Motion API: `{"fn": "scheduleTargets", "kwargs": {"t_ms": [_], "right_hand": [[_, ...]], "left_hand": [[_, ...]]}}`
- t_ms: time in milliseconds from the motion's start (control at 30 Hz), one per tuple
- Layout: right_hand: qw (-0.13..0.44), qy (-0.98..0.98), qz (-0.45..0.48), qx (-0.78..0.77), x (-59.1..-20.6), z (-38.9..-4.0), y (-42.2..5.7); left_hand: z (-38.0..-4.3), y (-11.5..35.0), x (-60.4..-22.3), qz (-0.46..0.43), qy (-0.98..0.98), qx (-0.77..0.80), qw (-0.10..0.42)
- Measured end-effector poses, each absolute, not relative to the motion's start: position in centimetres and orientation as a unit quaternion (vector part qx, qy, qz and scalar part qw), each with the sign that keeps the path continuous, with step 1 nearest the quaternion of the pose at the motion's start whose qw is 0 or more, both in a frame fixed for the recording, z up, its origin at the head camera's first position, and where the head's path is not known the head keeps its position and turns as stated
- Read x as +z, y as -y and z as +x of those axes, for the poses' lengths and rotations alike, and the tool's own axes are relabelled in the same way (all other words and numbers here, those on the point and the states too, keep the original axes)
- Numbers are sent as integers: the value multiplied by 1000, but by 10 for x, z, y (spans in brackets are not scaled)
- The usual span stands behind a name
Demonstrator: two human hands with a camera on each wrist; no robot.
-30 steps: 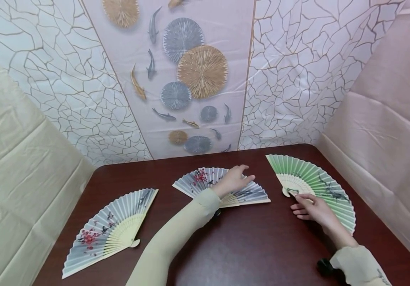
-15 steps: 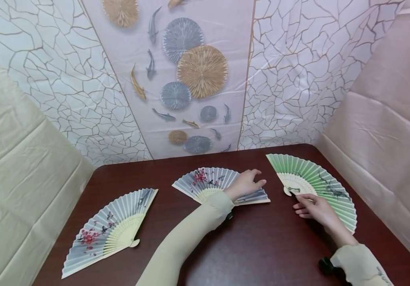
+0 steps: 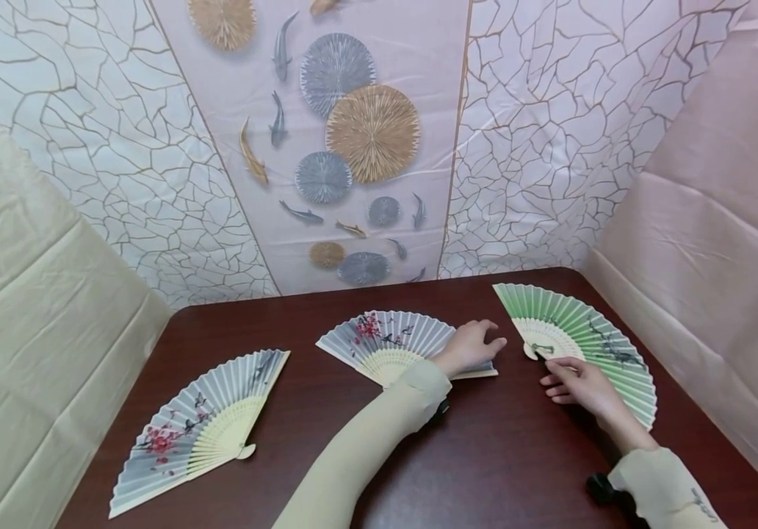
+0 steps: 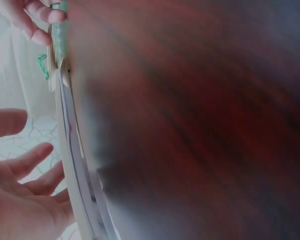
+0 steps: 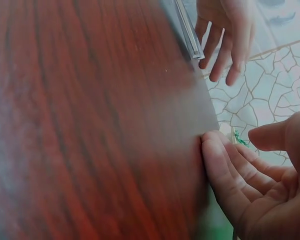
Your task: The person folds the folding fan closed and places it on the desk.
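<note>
My left hand [image 3: 468, 347] is over the right part of the middle grey fan [image 3: 379, 334], which lies spread with red blossoms on its leaf. Its fingers are loosely bent, and nothing is between them in the left wrist view. My right hand [image 3: 580, 388] is at the ribs and lower edge of the spread green fan [image 3: 584, 327], fingertips just below its pivot. In the right wrist view the thumb of that hand [image 5: 270, 200] stands apart from the fingers, close to the green tassel [image 5: 238, 137]. Part of the green fan is hidden behind the right hand and wrist.
Another grey blossom fan [image 3: 203, 422] lies spread at the left of the dark red wooden table [image 3: 471, 463]. Patterned cloth [image 3: 379, 132] hangs behind the table, and plain pale cloth [image 3: 716, 242] closes in the sides.
My left hand has moved right across the middle fan toward its right end. My right hand has stayed at the green fan, which has shifted very slightly right.
</note>
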State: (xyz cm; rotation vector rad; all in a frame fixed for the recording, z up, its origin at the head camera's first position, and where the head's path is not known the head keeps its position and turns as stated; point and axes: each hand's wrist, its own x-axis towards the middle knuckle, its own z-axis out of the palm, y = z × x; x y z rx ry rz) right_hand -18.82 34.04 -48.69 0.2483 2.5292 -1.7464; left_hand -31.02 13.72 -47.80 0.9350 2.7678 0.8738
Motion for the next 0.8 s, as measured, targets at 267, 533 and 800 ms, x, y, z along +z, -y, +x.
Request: {"fn": "scheduleTargets", "kwargs": {"t_ms": [267, 533, 800], "right_hand": [[45, -789, 102, -604, -486, -185, -337], [84, -694, 129, -703, -485, -184, -336], [78, -629, 161, -756, -485, -183, -332]], "left_hand": [[-316, -152, -483, 347, -894, 281, 38], [-317, -160, -479, 397, -892, 208, 52], [-310, -168, -467, 467, -869, 120, 113]]}}
